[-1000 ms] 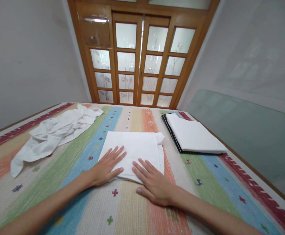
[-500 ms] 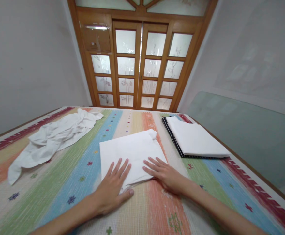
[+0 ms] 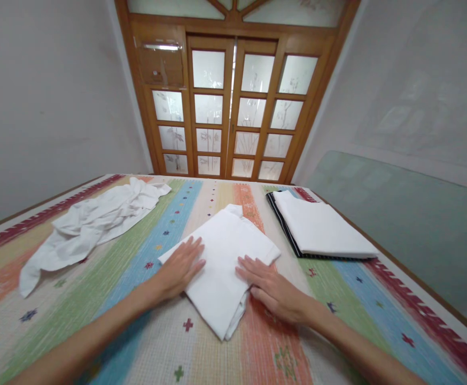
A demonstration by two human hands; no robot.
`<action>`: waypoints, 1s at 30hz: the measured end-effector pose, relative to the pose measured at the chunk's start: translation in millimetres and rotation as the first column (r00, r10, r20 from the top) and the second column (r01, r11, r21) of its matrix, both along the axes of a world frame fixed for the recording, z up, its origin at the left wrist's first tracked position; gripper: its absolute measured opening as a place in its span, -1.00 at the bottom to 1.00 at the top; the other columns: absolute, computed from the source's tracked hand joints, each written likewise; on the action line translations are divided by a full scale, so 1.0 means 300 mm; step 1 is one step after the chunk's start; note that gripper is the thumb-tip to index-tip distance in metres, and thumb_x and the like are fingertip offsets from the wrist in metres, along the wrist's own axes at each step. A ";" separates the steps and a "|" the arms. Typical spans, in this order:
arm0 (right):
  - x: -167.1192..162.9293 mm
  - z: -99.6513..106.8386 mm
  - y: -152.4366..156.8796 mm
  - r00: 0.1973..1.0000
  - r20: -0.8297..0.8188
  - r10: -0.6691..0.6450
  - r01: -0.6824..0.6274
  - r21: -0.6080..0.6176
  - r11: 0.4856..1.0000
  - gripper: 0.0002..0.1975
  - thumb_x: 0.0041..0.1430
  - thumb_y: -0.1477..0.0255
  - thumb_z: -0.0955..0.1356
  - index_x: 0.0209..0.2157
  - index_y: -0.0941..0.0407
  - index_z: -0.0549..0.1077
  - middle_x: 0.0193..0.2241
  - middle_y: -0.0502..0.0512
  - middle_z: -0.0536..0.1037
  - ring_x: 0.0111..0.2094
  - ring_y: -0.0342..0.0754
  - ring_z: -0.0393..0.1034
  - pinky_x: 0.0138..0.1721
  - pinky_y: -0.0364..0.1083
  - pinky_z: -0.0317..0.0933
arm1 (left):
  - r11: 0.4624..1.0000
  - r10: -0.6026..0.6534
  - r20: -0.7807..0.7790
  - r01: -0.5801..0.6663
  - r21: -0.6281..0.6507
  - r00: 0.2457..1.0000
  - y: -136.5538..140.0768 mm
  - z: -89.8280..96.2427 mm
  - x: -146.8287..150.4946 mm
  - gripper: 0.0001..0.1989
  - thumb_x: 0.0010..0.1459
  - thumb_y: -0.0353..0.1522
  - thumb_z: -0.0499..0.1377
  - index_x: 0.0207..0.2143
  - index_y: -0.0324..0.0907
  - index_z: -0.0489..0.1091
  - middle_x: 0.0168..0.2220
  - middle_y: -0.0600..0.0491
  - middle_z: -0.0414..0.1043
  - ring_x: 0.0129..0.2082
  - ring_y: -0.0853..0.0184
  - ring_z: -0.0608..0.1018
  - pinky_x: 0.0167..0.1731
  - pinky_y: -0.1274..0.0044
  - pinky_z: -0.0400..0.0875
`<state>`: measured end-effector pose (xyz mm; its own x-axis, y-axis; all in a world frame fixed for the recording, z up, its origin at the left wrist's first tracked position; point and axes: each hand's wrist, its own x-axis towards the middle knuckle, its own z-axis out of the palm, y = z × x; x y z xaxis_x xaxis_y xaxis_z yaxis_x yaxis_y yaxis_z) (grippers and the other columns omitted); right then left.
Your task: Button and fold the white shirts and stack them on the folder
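A folded white cloth garment (image 3: 221, 262) lies flat in front of me, turned so that one corner points toward me. Its layers show along the near right edge. My left hand (image 3: 181, 266) rests on its left side, fingers stretched out. On its right side lies my right hand (image 3: 267, 283), also flat, with the fingers extended over the fabric and the thumb by the edge. Neither hand grips the cloth.
At the left lies a crumpled white garment (image 3: 97, 216). On the right sits a folded white garment (image 3: 324, 224) on top of a black striped one (image 3: 283, 227). A striped, multicoloured bedspread (image 3: 133, 321) lies under everything. Wooden glass-paned doors (image 3: 229, 107) stand beyond.
The folded white garment has rotated clockwise on the bedspread. My left hand has moved forward along with it, while my right hand stays near the same place.
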<state>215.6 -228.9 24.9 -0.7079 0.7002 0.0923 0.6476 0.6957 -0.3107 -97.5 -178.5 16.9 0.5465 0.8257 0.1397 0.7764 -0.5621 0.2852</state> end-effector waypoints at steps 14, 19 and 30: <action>0.011 0.030 -0.038 0.996 -0.056 -0.067 0.063 -0.060 0.996 -0.65 0.37 0.29 0.19 0.02 -0.05 0.51 0.24 0.08 0.27 0.32 0.09 -0.01 0.30 0.25 -0.16 | 0.967 0.250 -0.105 -0.242 0.078 0.963 -0.078 -0.050 0.020 -0.24 0.26 0.01 -0.16 0.19 -0.48 0.19 0.27 -0.44 0.09 0.25 -0.13 0.23 0.17 0.13 0.14; 0.072 -0.029 0.007 0.881 -0.296 -0.370 0.345 -0.135 0.929 -0.69 0.24 0.24 0.30 -0.15 0.08 0.61 0.26 0.17 0.24 0.32 0.16 0.00 0.29 0.22 -0.08 | 0.986 0.165 -0.011 -0.165 -0.037 0.986 -0.170 0.011 0.062 -0.42 0.24 -0.02 -0.09 -0.02 -0.32 0.37 0.10 -0.32 0.34 0.12 -0.08 0.38 0.12 0.14 0.22; 0.060 -0.007 0.054 0.061 -0.493 -0.868 0.177 -0.850 0.496 -0.41 -0.06 0.40 0.48 0.03 0.07 0.28 0.13 0.26 0.40 0.04 0.09 0.42 0.02 0.05 0.36 | 0.577 0.771 0.450 -0.197 -0.793 0.450 0.096 0.074 0.030 -0.37 0.05 -0.23 0.23 0.12 -0.18 0.07 -0.03 -0.16 0.42 -0.51 0.40 0.52 -0.51 0.52 0.42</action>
<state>233.5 -212.6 22.7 0.1709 0.9582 -0.2293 -0.1427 -0.2062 -0.9680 -88.5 -149.6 39.2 -0.0381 0.9356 -0.3510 0.2114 0.3508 0.9123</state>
